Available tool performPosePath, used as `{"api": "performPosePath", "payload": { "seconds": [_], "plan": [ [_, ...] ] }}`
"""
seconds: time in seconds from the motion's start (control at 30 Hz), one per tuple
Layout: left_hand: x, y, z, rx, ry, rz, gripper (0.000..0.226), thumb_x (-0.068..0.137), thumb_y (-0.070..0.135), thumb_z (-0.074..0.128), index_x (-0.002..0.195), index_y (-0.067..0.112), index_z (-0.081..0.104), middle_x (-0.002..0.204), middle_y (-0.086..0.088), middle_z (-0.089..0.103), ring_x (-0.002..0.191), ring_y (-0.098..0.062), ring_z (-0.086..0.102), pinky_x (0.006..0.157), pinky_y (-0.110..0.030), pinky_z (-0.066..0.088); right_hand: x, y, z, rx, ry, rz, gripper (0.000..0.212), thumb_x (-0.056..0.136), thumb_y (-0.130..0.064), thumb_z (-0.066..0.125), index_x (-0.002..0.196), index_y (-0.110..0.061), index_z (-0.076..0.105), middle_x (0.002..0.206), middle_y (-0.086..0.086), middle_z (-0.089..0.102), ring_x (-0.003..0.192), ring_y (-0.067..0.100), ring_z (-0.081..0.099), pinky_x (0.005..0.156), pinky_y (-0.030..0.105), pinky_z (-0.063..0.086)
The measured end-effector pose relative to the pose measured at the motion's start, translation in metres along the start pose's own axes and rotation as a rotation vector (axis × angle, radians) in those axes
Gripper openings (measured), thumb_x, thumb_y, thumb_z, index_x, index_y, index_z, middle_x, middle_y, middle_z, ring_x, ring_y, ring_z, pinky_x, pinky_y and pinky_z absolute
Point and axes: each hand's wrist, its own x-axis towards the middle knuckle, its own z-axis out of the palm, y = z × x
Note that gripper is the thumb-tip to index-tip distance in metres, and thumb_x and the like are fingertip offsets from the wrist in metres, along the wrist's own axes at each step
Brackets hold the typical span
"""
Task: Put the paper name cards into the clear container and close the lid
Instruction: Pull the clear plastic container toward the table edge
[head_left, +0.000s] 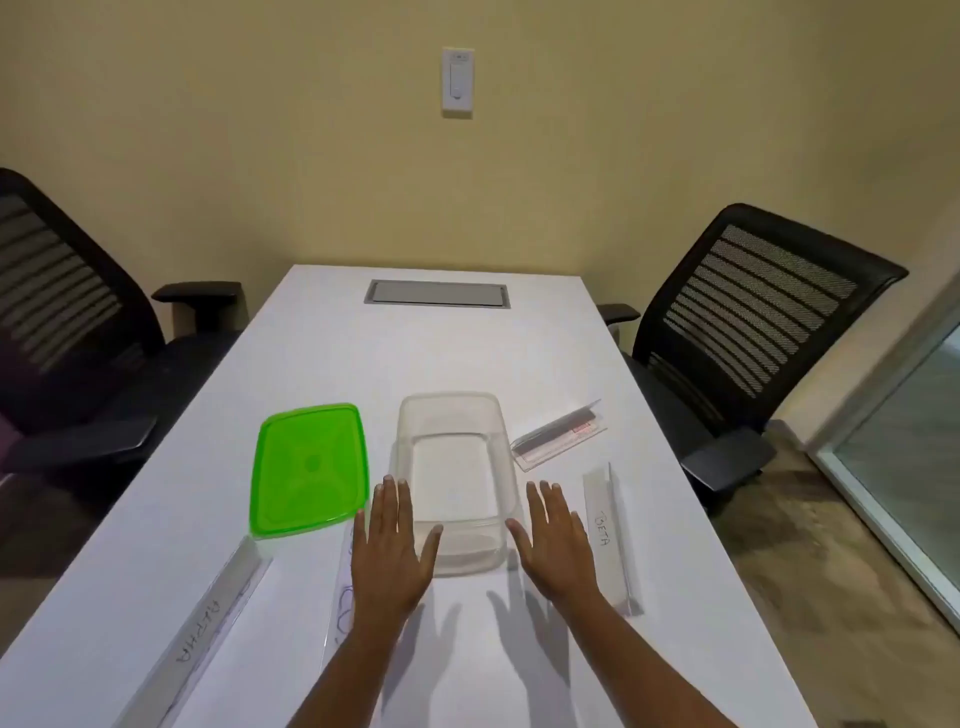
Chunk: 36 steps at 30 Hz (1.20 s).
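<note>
Head view: the clear container (457, 483) sits empty near the middle of the white tabletop (431, 353), with its green lid (310, 470) lying flat just to its left. Both hands hover low at the container's near end, the left hand (390, 545) and right hand (558, 545) each with fingers spread flat and holding nothing.

Four name cards lie around it: ALPHA (208, 623) toward the near left edge, BETA (609, 535) toward the right edge, a folded card (558, 434) further back on the right, and one partly under the left forearm (340, 597), whose writing I cannot read.

The cards look like light paper in thin clear sleeves: probably slick, springy at the fold and easily creased. Pinching the raised ridge should work better than scraping at a flat edge. They look longer than the container, so they may need angling or bending. The lid looks flexible; pressing around its rim should seat it.
</note>
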Motion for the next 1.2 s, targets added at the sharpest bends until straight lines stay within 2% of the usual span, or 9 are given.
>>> {"api": "performPosePath", "payload": {
  "seconds": [0.1, 0.23, 0.47, 0.73, 0.77, 0.83, 0.87, 0.93, 1.2],
  "plan": [
    [-0.008, -0.002, 0.010, -0.038, -0.030, -0.032, 0.092, 0.094, 0.049, -0.004, 0.113, -0.003, 0.068, 0.119, -0.023, 0.068, 0.106, -0.036, 0.068, 0.086, -0.046, 0.056, -0.003, 0.005, 0.013, 0.022, -0.021, 0.013, 0.076, 0.087, -0.060, 0.001, 0.151, -0.020, 0.004, 0.162, 0.003, 0.001, 0.150, 0.017, -0.001, 0.122, 0.036, 0.008],
    [-0.016, -0.003, 0.020, -0.007, -0.078, -0.058, 0.091, 0.095, 0.049, -0.003, 0.113, -0.004, 0.068, 0.118, -0.024, 0.068, 0.105, -0.038, 0.068, 0.078, -0.051, 0.057, -0.004, 0.010, 0.027, 0.033, -0.037, 0.004, 0.063, 0.098, -0.046, 0.027, 0.151, -0.020, 0.006, 0.161, 0.003, 0.005, 0.149, 0.016, 0.003, 0.122, 0.037, 0.013],
    [-0.012, -0.001, 0.019, -0.044, -0.115, -0.071, 0.090, 0.094, 0.050, -0.004, 0.116, 0.000, 0.067, 0.122, -0.022, 0.066, 0.108, -0.038, 0.067, 0.081, -0.051, 0.056, 0.003, 0.008, 0.029, 0.065, -0.027, -0.073, 0.061, 0.099, -0.042, 0.028, 0.151, -0.020, 0.007, 0.161, 0.001, 0.007, 0.149, 0.016, 0.007, 0.121, 0.035, 0.021],
    [-0.007, -0.006, 0.016, -0.024, -0.125, -0.055, 0.092, 0.094, 0.050, -0.004, 0.112, -0.001, 0.070, 0.121, -0.025, 0.066, 0.107, -0.041, 0.066, 0.080, -0.053, 0.055, 0.007, 0.014, 0.028, -0.073, -0.030, -0.187, 0.055, 0.100, -0.031, 0.026, 0.151, -0.020, 0.007, 0.161, 0.000, 0.007, 0.149, 0.017, 0.006, 0.119, 0.034, 0.025],
    [-0.006, -0.005, 0.014, -0.072, -0.138, -0.074, 0.092, 0.093, 0.052, -0.004, 0.118, -0.002, 0.066, 0.128, -0.027, 0.060, 0.114, -0.041, 0.062, 0.087, -0.052, 0.053, 0.007, 0.014, 0.028, -0.076, -0.031, -0.192, 0.055, 0.100, -0.030, 0.026, 0.151, -0.020, 0.007, 0.161, 0.000, 0.006, 0.149, 0.016, 0.005, 0.119, 0.034, 0.025],
    [-0.005, -0.006, 0.018, -0.166, -0.121, -0.122, 0.077, 0.093, 0.052, 0.006, 0.140, 0.003, 0.042, 0.152, -0.022, 0.031, 0.137, -0.033, 0.042, 0.106, -0.041, 0.043, 0.005, 0.015, 0.029, -0.075, -0.035, -0.200, 0.056, 0.100, -0.029, 0.026, 0.151, -0.020, 0.006, 0.162, 0.000, 0.006, 0.149, 0.017, 0.005, 0.119, 0.035, 0.024],
    [-0.004, -0.007, 0.021, -0.206, -0.111, -0.148, 0.065, 0.096, 0.046, 0.016, 0.147, 0.007, 0.028, 0.159, -0.016, 0.016, 0.143, -0.027, 0.033, 0.110, -0.035, 0.038, 0.004, 0.014, 0.030, -0.071, -0.036, -0.203, 0.056, 0.100, -0.030, 0.027, 0.151, -0.019, 0.006, 0.162, 0.001, 0.006, 0.149, 0.017, 0.005, 0.119, 0.034, 0.024],
    [0.000, -0.005, 0.022, -0.335, -0.150, -0.223, 0.058, 0.100, 0.032, 0.030, 0.151, 0.009, 0.011, 0.162, -0.010, 0.003, 0.144, -0.025, 0.030, 0.110, -0.034, 0.036, 0.001, 0.012, 0.032, -0.060, -0.037, -0.211, 0.057, 0.100, -0.030, 0.028, 0.151, -0.019, 0.007, 0.161, 0.002, 0.007, 0.149, 0.017, 0.007, 0.119, 0.033, 0.024],
    [0.017, 0.015, 0.016, -0.734, -0.115, -0.567, 0.067, 0.097, 0.014, 0.044, 0.150, 0.000, 0.006, 0.156, -0.022, 0.022, 0.137, -0.039, 0.038, 0.114, -0.042, 0.031, -0.014, 0.003, 0.035, -0.014, -0.013, -0.209, 0.056, 0.099, -0.030, 0.032, 0.150, -0.016, 0.014, 0.158, 0.004, 0.017, 0.146, 0.017, 0.020, 0.115, 0.031, 0.030]
  ]
}}
